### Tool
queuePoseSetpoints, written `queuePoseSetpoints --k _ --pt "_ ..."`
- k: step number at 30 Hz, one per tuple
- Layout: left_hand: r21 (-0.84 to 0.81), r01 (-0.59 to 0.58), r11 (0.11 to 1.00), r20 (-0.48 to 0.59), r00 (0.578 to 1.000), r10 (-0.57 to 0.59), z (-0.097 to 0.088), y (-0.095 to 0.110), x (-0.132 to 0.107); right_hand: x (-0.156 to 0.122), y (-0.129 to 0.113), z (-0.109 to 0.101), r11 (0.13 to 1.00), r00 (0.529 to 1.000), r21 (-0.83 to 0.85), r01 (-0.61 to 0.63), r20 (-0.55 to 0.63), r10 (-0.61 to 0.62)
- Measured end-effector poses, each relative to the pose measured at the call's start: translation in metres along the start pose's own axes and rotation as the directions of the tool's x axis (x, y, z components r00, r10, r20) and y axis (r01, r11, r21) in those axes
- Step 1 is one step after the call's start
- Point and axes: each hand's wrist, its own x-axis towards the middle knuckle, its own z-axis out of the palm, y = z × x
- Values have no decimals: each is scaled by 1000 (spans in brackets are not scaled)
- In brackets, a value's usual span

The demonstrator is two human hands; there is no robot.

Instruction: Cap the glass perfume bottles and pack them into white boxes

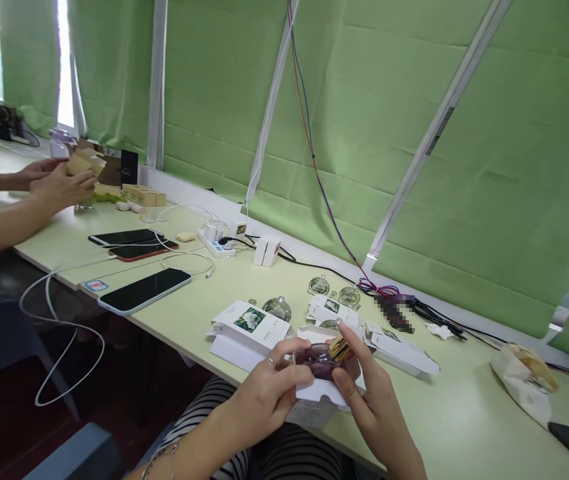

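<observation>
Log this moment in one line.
left hand: holds purple bottle; right hand: at its gold cap; left of bottle: white flower-print carton; co-worker's hands: hold tan carton

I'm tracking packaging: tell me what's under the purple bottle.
White cardboard shows below the purple bottle; whatever the bottle and fingers cover can't be seen.

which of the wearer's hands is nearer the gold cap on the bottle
Right. The right hand is close beside the gold cap; the left hand is farther, holding the purple bottle on the side away from it.
</observation>
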Motion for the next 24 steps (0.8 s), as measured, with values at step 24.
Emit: queuePoseSetpoints --k 24 --pt "-26 -81 996 144 986 84 -11 2 12 5 1 -3 979 996 185 81 11 -85"
